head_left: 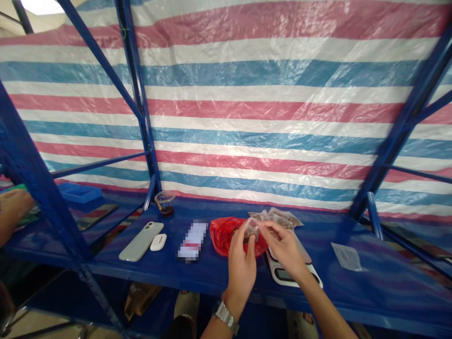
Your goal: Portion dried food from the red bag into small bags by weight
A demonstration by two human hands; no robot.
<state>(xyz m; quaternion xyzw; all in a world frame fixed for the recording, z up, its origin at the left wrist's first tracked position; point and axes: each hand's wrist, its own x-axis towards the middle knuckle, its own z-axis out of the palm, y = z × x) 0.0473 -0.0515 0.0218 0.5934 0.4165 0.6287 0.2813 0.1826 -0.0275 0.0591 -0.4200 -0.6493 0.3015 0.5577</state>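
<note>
Left hand (242,269) and right hand (282,247) both pinching small clear plastic bag (252,228) between fingertips; held over white digital scale (284,274); crumpled red plastic bag (223,235) just behind.

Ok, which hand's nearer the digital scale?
Right hand: it is above the digital scale, partly over it. Left hand: farther off, to the scale's left. Both pinch a small clear bag.
</note>
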